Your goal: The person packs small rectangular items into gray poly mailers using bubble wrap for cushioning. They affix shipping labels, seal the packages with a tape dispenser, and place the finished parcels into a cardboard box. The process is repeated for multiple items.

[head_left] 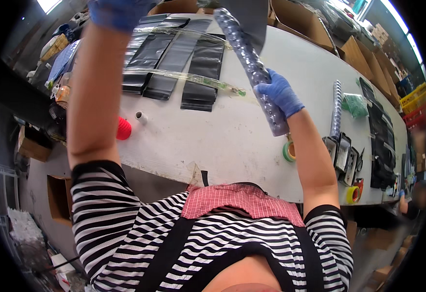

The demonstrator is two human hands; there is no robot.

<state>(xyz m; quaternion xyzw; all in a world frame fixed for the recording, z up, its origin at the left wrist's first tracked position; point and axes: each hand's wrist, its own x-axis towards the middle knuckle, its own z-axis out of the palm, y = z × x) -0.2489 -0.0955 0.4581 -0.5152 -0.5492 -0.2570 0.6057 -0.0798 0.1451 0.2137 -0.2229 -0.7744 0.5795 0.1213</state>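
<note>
My right hand (281, 92), in a blue glove, is closed around a long tube wrapped in bubble wrap (246, 48). The tube slants over the table, its near end low and its far end up to the left. Behind its far end is a dark grey plastic sheet or bag (255, 24); whether anything holds it is unclear. My left hand (118, 13), also blue-gloved, is raised at the upper edge. Its fingers are cut off and blurred. Below it, flat black plastic bags (202, 73) lie in a row under strips of clear tape (183, 76).
On the white table (203, 136) are a red net-like roll (124, 129), a small white spool (141, 117) and a green tape roll (289, 152). To the right stand another bubble-wrapped tube (337, 107), black trays (342, 153) and yellow tape (353, 194). Cardboard boxes (303, 24) line the far edge.
</note>
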